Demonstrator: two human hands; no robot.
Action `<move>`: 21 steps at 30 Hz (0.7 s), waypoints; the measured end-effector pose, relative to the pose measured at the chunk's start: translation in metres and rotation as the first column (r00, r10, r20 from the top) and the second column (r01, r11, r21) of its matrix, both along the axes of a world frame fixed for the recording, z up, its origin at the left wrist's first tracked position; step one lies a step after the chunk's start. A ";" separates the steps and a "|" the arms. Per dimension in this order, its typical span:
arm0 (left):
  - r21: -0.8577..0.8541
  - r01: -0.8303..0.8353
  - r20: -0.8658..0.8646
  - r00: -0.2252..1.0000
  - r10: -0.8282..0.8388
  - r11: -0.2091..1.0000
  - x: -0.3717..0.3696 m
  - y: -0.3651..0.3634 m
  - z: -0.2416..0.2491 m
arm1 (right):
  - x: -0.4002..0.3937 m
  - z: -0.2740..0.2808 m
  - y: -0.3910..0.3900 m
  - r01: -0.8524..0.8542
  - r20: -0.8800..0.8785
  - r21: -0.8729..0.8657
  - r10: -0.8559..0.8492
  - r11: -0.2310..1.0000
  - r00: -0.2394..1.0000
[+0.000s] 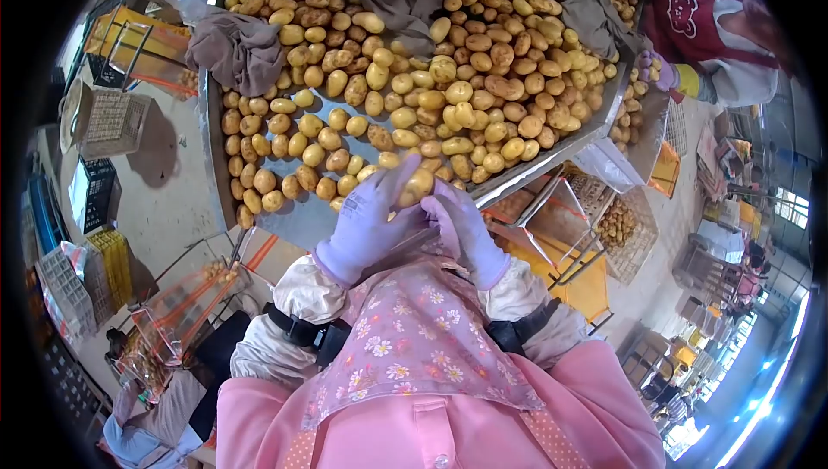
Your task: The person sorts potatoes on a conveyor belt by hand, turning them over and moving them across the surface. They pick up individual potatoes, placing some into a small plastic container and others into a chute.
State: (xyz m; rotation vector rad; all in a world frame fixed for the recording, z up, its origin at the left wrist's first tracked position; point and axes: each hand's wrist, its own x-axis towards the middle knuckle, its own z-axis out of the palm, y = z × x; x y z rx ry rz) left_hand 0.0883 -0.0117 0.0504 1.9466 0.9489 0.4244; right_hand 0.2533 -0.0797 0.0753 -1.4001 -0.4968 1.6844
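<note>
My left hand (370, 217), in a lilac glove, is closed around a yellow potato (420, 184) at the near edge of a metal table (323, 229). From the other side my gloved right hand (464, 229) has its fingers bent against the same potato. The fingers partly cover it. Loose potatoes (483, 90) are heaped just beyond both hands, and thinner rows of them lie to the left on the metal surface.
Grey-brown cloths (235, 51) lie over the heap. A co-worker's gloved hand (655, 71) is at the table's right side. Crates (108, 120) stand on the floor to the left. Framed orange mesh bags (185, 314) stand at the lower left. Another person (164, 422) is at the lower left.
</note>
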 end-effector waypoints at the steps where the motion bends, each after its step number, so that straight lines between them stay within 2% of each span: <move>1: -0.021 0.001 0.007 1.000 -0.001 1.000 0.000 0.000 -0.002 | -0.003 0.000 0.001 0.003 -0.001 -0.002 -0.003 1.000 1.000; 2: -0.023 0.004 0.006 1.000 -0.004 1.000 0.002 -0.001 -0.002 | -0.008 -0.001 0.003 0.024 0.016 0.024 -0.024 0.999 1.000; 4: 0.090 -0.004 -0.071 0.997 0.010 0.996 0.008 -0.007 -0.001 | -0.011 -0.003 0.003 0.053 0.034 0.049 -0.055 0.997 0.998; 8: 0.128 -0.070 -0.048 0.996 0.077 0.989 0.017 -0.015 -0.005 | -0.009 -0.017 -0.004 0.125 0.019 0.076 -0.127 0.989 0.992; 11: 0.112 -0.074 -0.074 0.994 0.083 0.991 0.018 -0.018 -0.002 | -0.004 -0.016 -0.007 0.041 0.113 0.051 -0.046 0.998 0.993; 13: 0.140 -0.115 -0.022 0.993 0.120 0.983 0.019 -0.018 -0.006 | -0.002 -0.017 -0.010 0.125 -0.075 0.058 -0.120 0.991 0.990; 20: 0.196 -0.062 -0.018 0.998 0.067 0.979 0.026 -0.022 -0.010 | -0.002 -0.029 -0.024 0.238 -0.215 0.022 -0.228 0.971 0.950; 21: 0.113 -0.032 -0.085 0.996 0.042 0.993 0.029 -0.022 -0.004 | -0.002 -0.026 -0.023 0.246 -0.175 -0.001 -0.242 0.969 0.954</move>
